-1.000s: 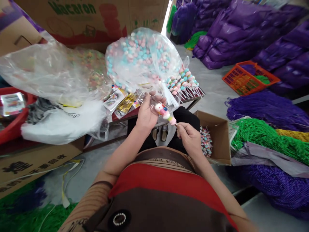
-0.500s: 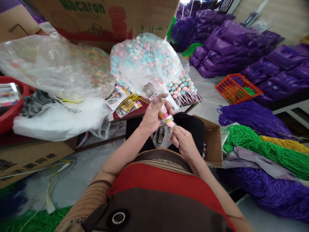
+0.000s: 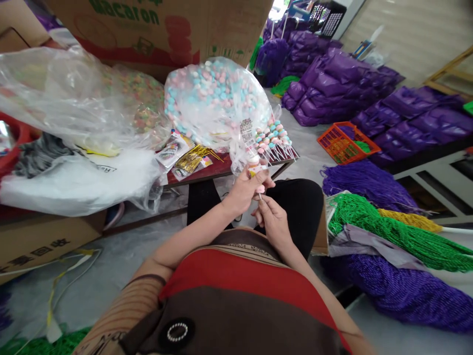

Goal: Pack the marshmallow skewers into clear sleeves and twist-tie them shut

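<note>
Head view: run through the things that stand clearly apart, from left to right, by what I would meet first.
Red plastic tub → metallic gold twist ties → round pink, blue and white candies on white sticks → orange plastic basket → pale wooden frame

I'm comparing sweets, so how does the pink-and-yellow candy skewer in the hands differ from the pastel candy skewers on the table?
The held skewer is single, its candy partly covered by the left hand, its stick in the right hand; the table skewers lie bunched, untouched. The held skewer shows bright yellow, the table skewers pale blue. Both have pink candy on thin, pale sticks.
</note>
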`<state>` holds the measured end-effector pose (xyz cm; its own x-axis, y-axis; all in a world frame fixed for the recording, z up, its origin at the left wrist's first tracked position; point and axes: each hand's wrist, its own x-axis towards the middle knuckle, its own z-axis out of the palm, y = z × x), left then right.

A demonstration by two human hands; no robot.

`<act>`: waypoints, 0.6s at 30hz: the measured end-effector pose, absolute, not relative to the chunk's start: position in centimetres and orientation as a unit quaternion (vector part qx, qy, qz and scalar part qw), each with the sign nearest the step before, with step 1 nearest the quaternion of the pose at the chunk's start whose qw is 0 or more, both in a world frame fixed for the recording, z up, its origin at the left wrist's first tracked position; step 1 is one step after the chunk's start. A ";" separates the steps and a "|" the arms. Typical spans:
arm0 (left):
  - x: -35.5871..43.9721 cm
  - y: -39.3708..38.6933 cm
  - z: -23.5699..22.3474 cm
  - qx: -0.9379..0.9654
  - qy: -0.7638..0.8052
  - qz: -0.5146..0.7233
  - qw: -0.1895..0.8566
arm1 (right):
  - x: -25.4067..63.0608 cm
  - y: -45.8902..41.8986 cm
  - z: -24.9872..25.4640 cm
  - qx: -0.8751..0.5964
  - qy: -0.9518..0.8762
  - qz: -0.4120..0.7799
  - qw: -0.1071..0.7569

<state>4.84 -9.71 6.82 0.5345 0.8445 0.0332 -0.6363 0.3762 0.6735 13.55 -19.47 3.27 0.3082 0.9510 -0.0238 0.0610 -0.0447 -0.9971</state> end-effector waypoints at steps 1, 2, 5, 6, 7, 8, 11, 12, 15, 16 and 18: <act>4.6 -9.6 7.1 0.328 0.148 0.442 0.821 | 13.6 -19.5 3.3 -0.593 -0.413 0.409 0.557; 4.2 -9.3 7.5 0.326 0.132 0.438 0.827 | 13.7 -19.5 3.3 -0.591 -0.403 0.409 0.567; 3.0 -7.8 8.8 0.295 0.101 0.468 0.827 | 13.8 -19.6 3.4 -0.588 -0.393 0.415 0.572; 2.7 -7.3 9.2 0.285 0.107 0.482 0.821 | 13.8 -19.6 3.4 -0.587 -0.397 0.421 0.566; 2.6 -6.9 9.5 0.283 0.119 0.491 0.815 | 13.7 -19.7 3.4 -0.586 -0.402 0.428 0.559; 2.5 -6.6 9.7 0.285 0.133 0.496 0.809 | 13.7 -19.7 3.4 -0.585 -0.407 0.435 0.551; 3.1 -6.7 9.6 0.305 0.170 0.507 0.788 | 13.5 -19.7 3.3 -0.581 -0.413 0.441 0.545; 3.4 -7.1 9.5 0.309 0.178 0.508 0.784 | 13.5 -19.6 3.2 -0.579 -0.412 0.443 0.547; 4.3 -8.5 8.9 0.301 0.199 0.510 0.781 | 13.5 -19.4 3.2 -0.569 -0.404 0.452 0.555; 4.5 -9.0 8.6 0.299 0.203 0.510 0.780 | 13.4 -19.3 3.3 -0.564 -0.402 0.456 0.558; 4.7 -9.8 8.2 0.308 0.209 0.506 0.778 | 13.3 -18.9 3.4 -0.553 -0.398 0.467 0.564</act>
<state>4.65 -9.84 8.15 0.3996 0.9166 -0.0138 -0.6587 0.2976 0.6911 13.28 -18.93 3.40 0.2469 0.9667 -0.0667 -0.0865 -0.0466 -0.9952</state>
